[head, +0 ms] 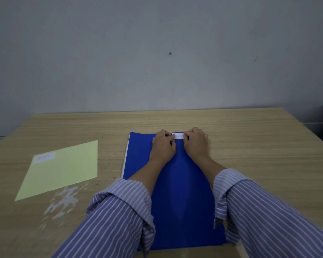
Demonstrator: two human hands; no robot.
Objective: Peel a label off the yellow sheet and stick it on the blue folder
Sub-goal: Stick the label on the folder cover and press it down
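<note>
While both arms in blue-and-white striped shirt sleeves (pixel 110 216) reach forward across a light wood-grain table (pixel 250 138), a person presses a small white rectangular paper label (pixel 179 136) against the far edge of a flat royal-blue folder (pixel 181 192). Left hand (pixel 163 146) and right hand (pixel 195 143) sit side by side on the folder's upper end, fingers curled down, each pinching or pinning one end of the label; only the strip's middle shows between them, with faint handwriting too small to read. Whether the label is fully stuck down cannot be told, since the fingertips cover both its ends. The folder lies lengthwise in front of the person, a pale edge of paper showing along its left side. Well apart to the left, a pale yellow rectangular backing sheet (pixel 63 168) rests flat and turned at an angle on the table, carrying one more white label (pixel 44 157) near its far left corner. Just beside the sheet's near edge, a patch of scuffed, whitish wear (pixel 63 202) marks the tabletop. Behind the table rises a plain grey wall (pixel 157 53) with a small dark hole.
</note>
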